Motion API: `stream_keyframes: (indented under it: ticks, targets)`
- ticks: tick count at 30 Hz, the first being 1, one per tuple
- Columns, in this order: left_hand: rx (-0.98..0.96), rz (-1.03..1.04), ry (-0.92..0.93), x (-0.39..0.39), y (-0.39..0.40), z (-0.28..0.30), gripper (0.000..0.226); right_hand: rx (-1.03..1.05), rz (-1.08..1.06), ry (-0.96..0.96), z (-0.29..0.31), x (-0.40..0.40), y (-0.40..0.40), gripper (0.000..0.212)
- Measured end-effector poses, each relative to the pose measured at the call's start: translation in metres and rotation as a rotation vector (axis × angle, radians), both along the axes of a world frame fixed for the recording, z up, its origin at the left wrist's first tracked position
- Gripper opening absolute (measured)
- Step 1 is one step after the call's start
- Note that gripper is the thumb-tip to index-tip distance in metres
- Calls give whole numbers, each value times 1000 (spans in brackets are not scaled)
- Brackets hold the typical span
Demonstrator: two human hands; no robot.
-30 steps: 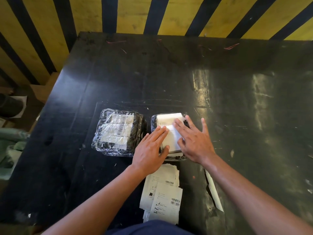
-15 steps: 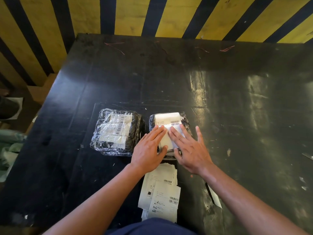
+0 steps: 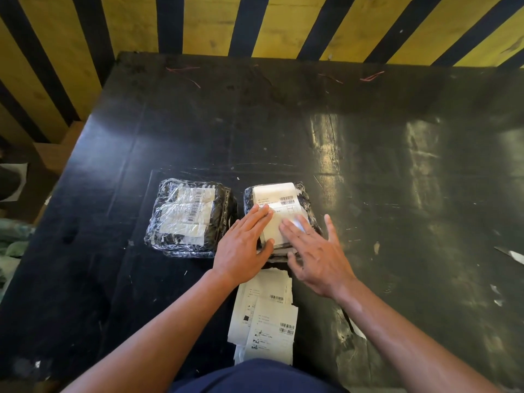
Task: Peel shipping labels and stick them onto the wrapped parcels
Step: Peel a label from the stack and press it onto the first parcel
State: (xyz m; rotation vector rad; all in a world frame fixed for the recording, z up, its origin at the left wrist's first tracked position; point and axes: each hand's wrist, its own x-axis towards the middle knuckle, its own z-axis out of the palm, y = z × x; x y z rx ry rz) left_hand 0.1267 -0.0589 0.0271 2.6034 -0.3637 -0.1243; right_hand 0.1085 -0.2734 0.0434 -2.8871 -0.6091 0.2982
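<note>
Here, a black table (image 3: 368,154) fills most of the frame; a yellow-and-black striped wall (image 3: 198,21) runs along the top edge.

Two wrapped parcels sit side by side at centre, close but with a narrow gap between. Left parcel (image 3: 190,219): dark contents under crinkled clear film, pale labels with barcodes showing through the wrap. Right parcel (image 3: 307,202): same dark wrap, a white shipping label (image 3: 276,199) on its top face. Label's long axis runs from the upper frame toward the bottom, upper end blank, barcode just below that near its right edge.

Loose stack of labels (image 3: 266,321) lies lower centre, just below the right parcel, long axis also top to bottom.

Left hand (image 3: 243,248): flat, fingers straight and together, fingertips pressing the label's lower left part, thumb at the parcel's near edge. Right hand (image 3: 314,251): flat, fingers spread, covering the label's lower right. Neither hand clasps anything. Label's upper half shows beyond both sets of fingertips.
</note>
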Motion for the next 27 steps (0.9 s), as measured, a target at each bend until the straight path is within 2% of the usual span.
stream_keyframes:
  ticks: [5, 9, 12, 14, 17, 22, 25, 27]
  targets:
    - [24, -21, 8, 1, 3, -1, 66, -116, -66, -44, 6, 11, -33, 62]
    - [14, -8, -5, 0, 1, -2, 66, -52, -5, -73, 7, 6, -30, 65]
    - [0, -5, -16, -2, 1, -3, 66, -43, 84, -48, -10, -14, -18, 75]
    - [19, -24, -9, -1, 2, -4, 67, -56, 44, -27, -19, -24, -27, 81]
    - [46, -47, 6, 1, 4, -7, 68, -55, -10, -29, -22, -27, -48, 78]
    - [223, -120, -35, -15, -13, -2, 67, -1, 16, -28, -16, -9, -40, 79]
    - [324, -249, -30, -42, -34, -4, 76, -13, 19, 42, -18, -6, -24, 84]
    - [368, -250, -17, -53, -39, -8, 83, -13, 1, 58, -16, -6, -20, 85]
